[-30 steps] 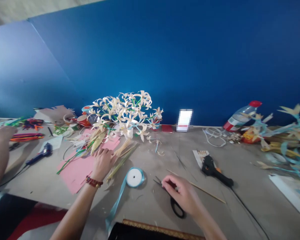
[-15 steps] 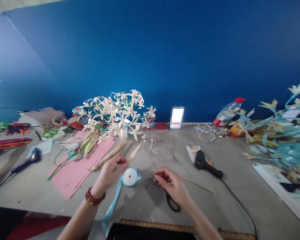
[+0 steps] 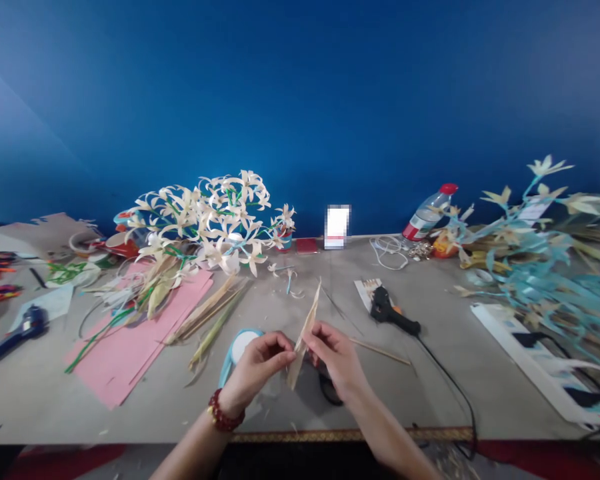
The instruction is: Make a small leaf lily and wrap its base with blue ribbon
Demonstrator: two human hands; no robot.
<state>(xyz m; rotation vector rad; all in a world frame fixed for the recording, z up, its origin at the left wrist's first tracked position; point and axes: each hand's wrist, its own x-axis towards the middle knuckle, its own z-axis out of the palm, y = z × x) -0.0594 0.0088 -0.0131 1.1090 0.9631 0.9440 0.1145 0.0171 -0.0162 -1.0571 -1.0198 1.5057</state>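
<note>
A pale, dry strip of corn husk [image 3: 307, 321] stands upright between my two hands, its pointed tip up. My left hand [image 3: 263, 363], with a red bead bracelet at the wrist, pinches the strip's left edge low down. From the other side, my right hand [image 3: 336, 353] grips it with thumb and fingers. Below the right hand a black scissor handle [image 3: 330, 392] shows; the blades are hidden, and whether the hand touches the scissors I cannot tell. A spool of light blue ribbon [image 3: 240, 343] lies partly behind my left hand.
Husk strips [image 3: 215, 327] and pink sheets [image 3: 130, 353] lie left, before white husk flowers [image 3: 220, 227]. A black glue gun [image 3: 393, 313], a thin stick [image 3: 380, 351] and a power strip [image 3: 520, 367] are right. A blue glue gun [image 3: 27, 327] lies far left.
My left hand has brought the husk strip right and toward me, and my right hand now grips it too. The view has shifted right.
</note>
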